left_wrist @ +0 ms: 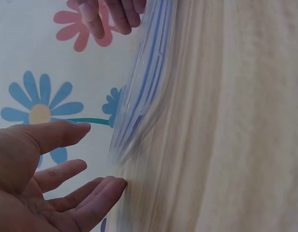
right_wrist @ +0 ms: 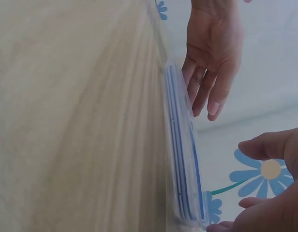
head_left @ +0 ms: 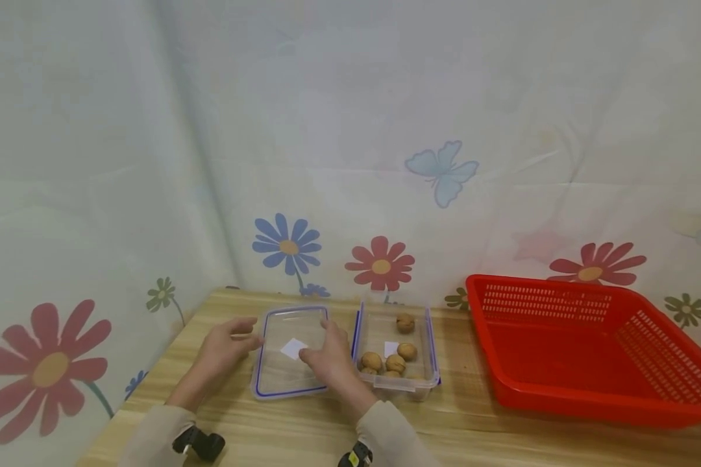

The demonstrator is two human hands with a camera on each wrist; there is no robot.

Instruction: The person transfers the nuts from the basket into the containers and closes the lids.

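Observation:
A clear plastic lid (head_left: 289,373) with a blue seal lies flat on the table, a white square (head_left: 294,348) at its middle. Several blue lines show along the lid's edge (right_wrist: 180,145) in the right wrist view; I cannot tell if lids are stacked. My left hand (head_left: 226,347) is at the lid's left edge, fingers apart and holding nothing. Over the lid's right side is my right hand (head_left: 332,357), its thumb spread from the fingers; in the right wrist view its fingertips are close to the lid edge. Contact is unclear.
Right of the lid stands a clear container (head_left: 405,384) with several walnuts (head_left: 407,351) and a white square inside. Farther right is a large red plastic basket (head_left: 561,407). A flower-printed curtain (head_left: 350,130) hangs behind the wooden table (head_left: 455,421).

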